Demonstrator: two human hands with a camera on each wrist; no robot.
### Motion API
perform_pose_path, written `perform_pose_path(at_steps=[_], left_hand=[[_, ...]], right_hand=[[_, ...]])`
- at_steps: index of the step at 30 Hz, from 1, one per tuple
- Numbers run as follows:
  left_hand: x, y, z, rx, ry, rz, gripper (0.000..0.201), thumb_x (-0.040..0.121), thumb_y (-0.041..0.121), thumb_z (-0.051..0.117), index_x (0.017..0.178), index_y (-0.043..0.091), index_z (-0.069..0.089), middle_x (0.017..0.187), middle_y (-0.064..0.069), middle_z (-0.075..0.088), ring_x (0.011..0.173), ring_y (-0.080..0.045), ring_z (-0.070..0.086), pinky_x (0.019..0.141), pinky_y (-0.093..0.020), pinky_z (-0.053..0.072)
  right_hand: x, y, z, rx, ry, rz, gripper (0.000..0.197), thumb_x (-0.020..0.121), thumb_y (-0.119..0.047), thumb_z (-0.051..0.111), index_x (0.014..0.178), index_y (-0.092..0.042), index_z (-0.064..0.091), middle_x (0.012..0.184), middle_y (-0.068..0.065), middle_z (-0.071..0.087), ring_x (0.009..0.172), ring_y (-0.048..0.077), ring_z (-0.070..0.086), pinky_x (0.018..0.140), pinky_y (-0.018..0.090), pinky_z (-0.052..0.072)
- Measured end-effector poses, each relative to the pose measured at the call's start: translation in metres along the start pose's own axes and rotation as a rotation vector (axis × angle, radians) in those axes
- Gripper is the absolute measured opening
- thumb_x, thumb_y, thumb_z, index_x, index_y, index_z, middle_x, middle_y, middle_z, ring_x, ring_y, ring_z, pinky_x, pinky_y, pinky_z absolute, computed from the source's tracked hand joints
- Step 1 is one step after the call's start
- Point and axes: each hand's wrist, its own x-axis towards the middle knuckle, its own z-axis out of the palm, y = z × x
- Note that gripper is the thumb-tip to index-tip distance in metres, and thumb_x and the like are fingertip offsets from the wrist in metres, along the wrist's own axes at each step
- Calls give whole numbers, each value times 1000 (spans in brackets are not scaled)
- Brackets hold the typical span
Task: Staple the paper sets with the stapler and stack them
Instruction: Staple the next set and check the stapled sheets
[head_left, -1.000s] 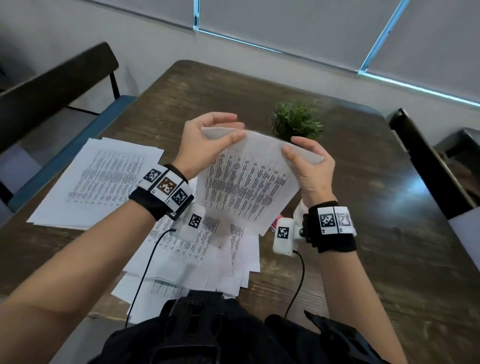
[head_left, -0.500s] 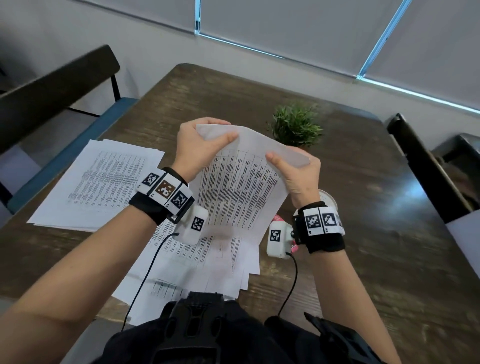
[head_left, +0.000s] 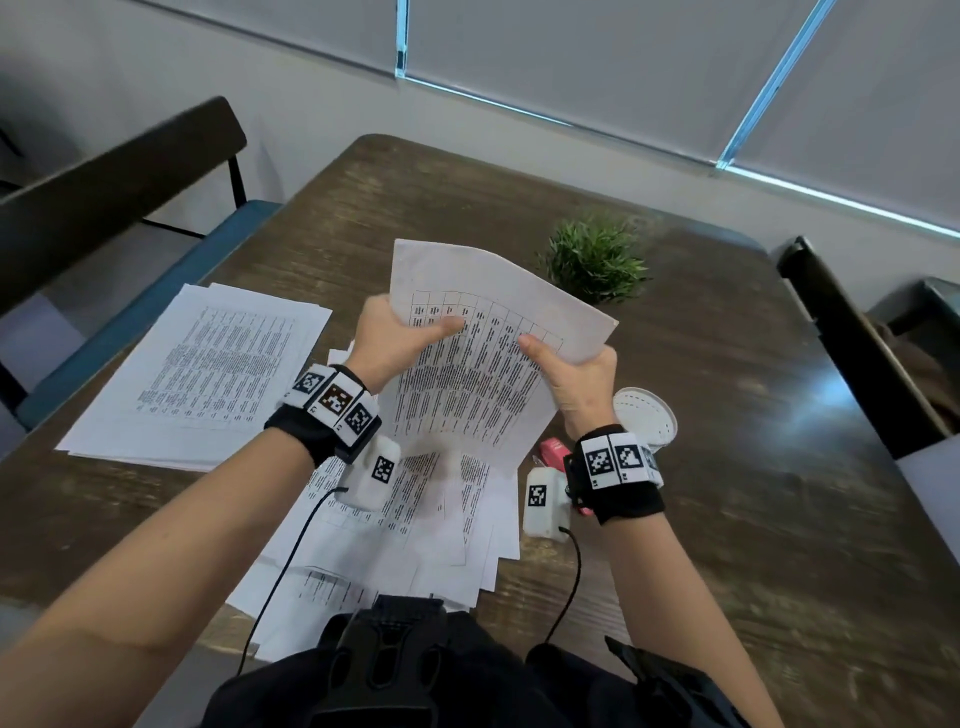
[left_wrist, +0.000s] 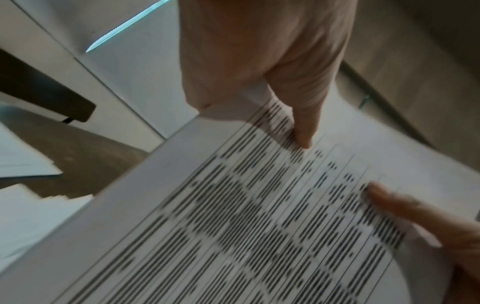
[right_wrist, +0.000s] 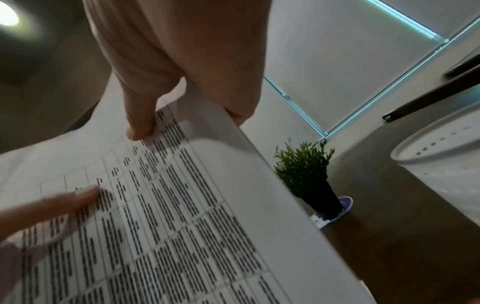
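a printed paper set (head_left: 483, 374) is held up in the air over a dark wooden table (head_left: 727, 519), its top edge tipped away from the viewer, roughly between the chest and a small potted plant (head_left: 595, 260). the left hand (head_left: 395, 340) grips the set at its left edge, thumb (left_wrist: 303, 127) laid across the printed face and fingers curled behind. the right hand (head_left: 576, 374) grips the right edge the same way, thumb (right_wrist: 140, 123) on the front, the remaining fingers hidden behind the sheets. neither hand is flat or slack; both are closed around the paper.

the sheets are judged to be light, thin and floppy: the page is seen bowing between the two grips and its upper corners curl. whether several sheets are held cannot be told for certain. loose pages are likely to slide against one another, so a hold at both side edges with the edges squared is thought best, and a firm pinch near the corner to be stapled.

a pink stapler (head_left: 558, 454) lies on the table just beneath the right wrist, partly hidden. scattered printed sheets (head_left: 415, 530) are spread below the hands, and a neater stack of papers (head_left: 208, 374) lies to the left. a white perforated container (head_left: 649, 415) stands beside the right wrist.
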Motion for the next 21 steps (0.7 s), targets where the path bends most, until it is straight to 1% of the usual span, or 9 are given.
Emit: perform_pose_path(at_steps=[3, 8, 11, 13, 15, 17, 18, 20, 21], left_hand=[[-4, -25, -1, 15, -38, -66, 36, 65, 25, 86, 97, 19, 69, 96, 2, 73, 92, -8, 70, 78, -27, 58], [-13, -50, 0, 12, -59, -92, 44, 66, 24, 84, 106, 15, 68, 94, 9, 70, 82, 7, 67, 72, -17, 56], [-8, -50, 0, 93, -64, -99, 34, 68, 25, 85, 97, 19, 69, 94, 1, 73, 87, -7, 71, 76, -29, 59], [-4, -43, -3, 179, -68, -114, 34, 68, 25, 86, 96, 17, 70, 94, -1, 73, 87, -13, 71, 77, -32, 58], [0, -37, -9, 280, -97, -126, 40, 68, 27, 87, 101, 11, 71, 93, -3, 74, 83, -14, 70, 74, -31, 57], [2, -36, -16, 373, -133, -150, 41, 67, 31, 88, 97, 9, 71, 87, -6, 74, 74, -15, 68, 66, -28, 54], [2, -37, -20, 409, -144, -174, 41, 65, 30, 89, 96, 10, 71, 87, -6, 74, 74, -15, 68, 68, -29, 55], [-1, -44, -26, 445, -184, -233, 44, 65, 27, 90, 101, 11, 71, 93, -5, 74, 84, -16, 70, 78, -34, 58], [-3, -47, -27, 464, -218, -260, 45, 65, 26, 90, 103, 11, 71, 95, -4, 74, 86, -17, 71, 80, -36, 58]], right_hand=[[-2, 10, 0, -1, 7, 36, 25, 71, 5, 81, 91, -8, 71, 85, -2, 73, 79, 9, 71, 71, 24, 57], [-4, 22, 2, -39, 4, 60, 26, 72, 3, 80, 88, -14, 69, 87, -3, 70, 76, -4, 69, 68, 14, 54], [1, 22, 1, -61, -8, 72, 24, 74, -2, 81, 89, -16, 68, 88, -5, 70, 76, -4, 68, 68, 13, 53], [7, 25, -5, -101, -11, 106, 18, 79, -10, 78, 92, -17, 68, 91, -4, 71, 78, -4, 68, 67, 14, 53], [15, 35, -17, -186, 0, 194, 12, 87, -34, 71, 88, -23, 67, 96, 1, 72, 85, 5, 69, 75, 24, 56], [23, 50, -32, -370, 15, 316, 46, 84, -65, 52, 82, -21, 67, 99, 4, 73, 94, 23, 69, 88, 41, 54], [24, 59, -40, -515, -1, 377, 56, 82, -69, 43, 84, -20, 68, 102, 6, 72, 99, 29, 67, 93, 45, 51], [22, 80, -54, -870, -96, 425, 51, 94, -53, 39, 100, -11, 69, 114, 14, 68, 107, 34, 61, 98, 41, 45], [18, 93, -62, -1037, -158, 436, 46, 98, -43, 41, 106, -5, 67, 116, 18, 66, 108, 34, 60, 97, 39, 46]])
